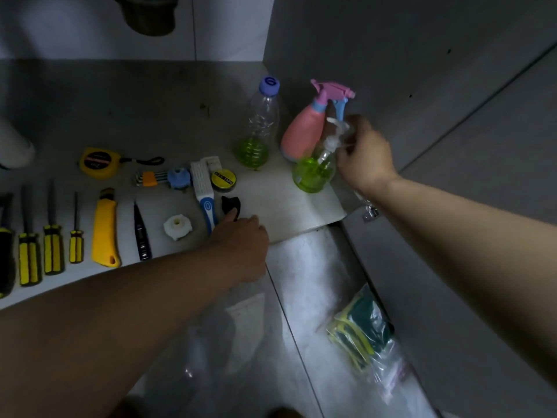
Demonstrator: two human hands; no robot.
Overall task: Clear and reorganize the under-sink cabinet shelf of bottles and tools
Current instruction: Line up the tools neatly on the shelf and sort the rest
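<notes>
Dim under-sink shelf (286, 203): the right hand (366, 155) has its grip round the neck of the green-filled spray bottle (313, 171) at the shelf's right end, beside the pink sprayer (301, 134). The left hand (244, 236) touches a black piece (230, 205); whether its grip holds it cannot be told.

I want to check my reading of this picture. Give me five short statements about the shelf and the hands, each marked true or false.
1. The right hand grips the clear spray bottle at its trigger head. True.
2. The pink spray bottle lies on its side. False: it stands upright.
3. The blue-capped plastic bottle holds green liquid at its bottom. True.
4. The left hand holds the yellow utility knife. False: the knife lies on the shelf; the hand touches a small black piece.
5. The bag of sponges lies on the shelf. False: it lies on the floor.
</notes>
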